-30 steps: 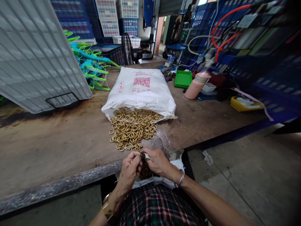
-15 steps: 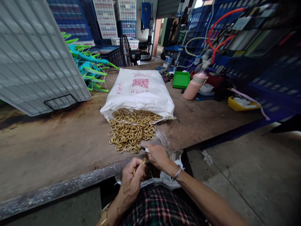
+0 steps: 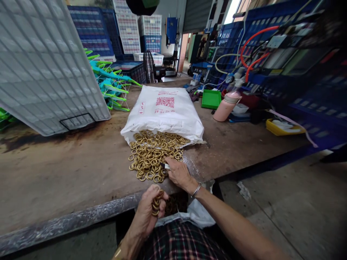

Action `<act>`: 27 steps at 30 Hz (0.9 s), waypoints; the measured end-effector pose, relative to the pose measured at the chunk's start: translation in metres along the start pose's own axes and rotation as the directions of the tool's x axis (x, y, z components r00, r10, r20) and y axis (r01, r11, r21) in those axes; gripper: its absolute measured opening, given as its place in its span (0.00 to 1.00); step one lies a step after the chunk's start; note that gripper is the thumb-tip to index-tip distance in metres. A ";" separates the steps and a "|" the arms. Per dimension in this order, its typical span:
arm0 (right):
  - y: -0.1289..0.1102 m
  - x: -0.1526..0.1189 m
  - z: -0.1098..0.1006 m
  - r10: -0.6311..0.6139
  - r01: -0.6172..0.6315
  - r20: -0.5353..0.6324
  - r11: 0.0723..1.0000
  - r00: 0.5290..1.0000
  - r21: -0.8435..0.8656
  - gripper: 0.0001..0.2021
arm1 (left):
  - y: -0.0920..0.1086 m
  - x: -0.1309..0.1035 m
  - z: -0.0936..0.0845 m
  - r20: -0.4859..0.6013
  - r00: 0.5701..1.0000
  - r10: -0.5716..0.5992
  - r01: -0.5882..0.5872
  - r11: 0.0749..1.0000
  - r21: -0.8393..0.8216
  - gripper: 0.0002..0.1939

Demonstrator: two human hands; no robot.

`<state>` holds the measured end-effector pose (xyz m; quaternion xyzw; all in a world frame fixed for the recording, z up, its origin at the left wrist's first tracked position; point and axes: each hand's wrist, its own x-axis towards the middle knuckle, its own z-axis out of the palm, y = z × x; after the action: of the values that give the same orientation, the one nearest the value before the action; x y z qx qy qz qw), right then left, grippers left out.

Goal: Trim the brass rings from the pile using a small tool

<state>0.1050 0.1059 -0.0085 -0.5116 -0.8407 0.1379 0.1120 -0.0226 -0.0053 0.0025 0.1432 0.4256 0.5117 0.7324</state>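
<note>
Left hand (image 3: 148, 209): clasping several gold-coloured rings (image 3: 155, 206). Right hand (image 3: 179, 173): lying at the ring pile (image 3: 148, 159), a black-and-white piece (image 3: 166, 166) protruding from it, grip unclear.

Light was dim and cool, brightest at a washed-out opening (image 3: 232, 15) (almost pure white); glare streaked the wrapped edge (image 3: 67, 222) of the counter (image 3: 67, 173), and the right margin was dark, smeared.

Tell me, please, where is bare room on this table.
Bare tabletop: left of the rings, between the pale crate and wrapped edge; right of the sack, before the pink bottle. Crowded: around the right hand, amid rings.
</note>
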 end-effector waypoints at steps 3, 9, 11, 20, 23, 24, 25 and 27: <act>0.004 -0.002 0.000 -0.001 0.002 -0.013 1.000 1.000 0.019 0.14 | 0.002 0.002 -0.003 0.018 0.998 -0.057 0.059 0.993 -0.105 0.15; 0.018 -0.009 0.007 0.000 0.020 -0.151 0.991 0.988 0.131 0.11 | 0.002 0.009 -0.003 -0.009 0.995 -0.097 0.093 0.972 -0.216 0.16; 0.021 -0.009 0.009 0.005 0.032 -0.187 0.980 0.982 0.195 0.09 | 0.001 0.011 -0.001 -0.028 0.997 -0.071 0.065 0.981 -0.182 0.16; 0.024 -0.009 0.004 0.209 -0.074 -0.187 0.833 0.960 0.549 0.07 | 0.005 0.020 0.001 0.010 1.000 -0.029 0.029 0.997 -0.075 0.17; 0.024 -0.011 0.001 0.249 -0.090 -0.176 0.781 0.952 0.618 0.08 | 0.010 0.025 0.005 0.027 1.000 0.012 -0.011 1.000 -0.024 0.17; 0.024 -0.012 -0.001 0.257 -0.084 -0.184 0.765 0.949 0.638 0.09 | 0.011 0.026 0.006 0.029 0.999 0.029 -0.029 1.000 -0.005 0.17; 0.023 -0.013 -0.002 0.262 -0.073 -0.193 0.749 0.945 0.658 0.09 | 0.013 0.028 0.008 0.031 0.998 0.046 -0.046 0.999 0.014 0.17; 0.020 -0.016 -0.007 0.259 -0.048 -0.204 0.720 0.944 0.692 0.09 | 0.015 0.030 0.011 0.025 0.996 0.083 -0.084 0.995 0.052 0.18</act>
<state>0.1309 0.1016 -0.0096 -0.5182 -0.6608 0.3681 0.3992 -0.0200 0.0294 0.0041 0.1862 0.4242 0.5288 0.7112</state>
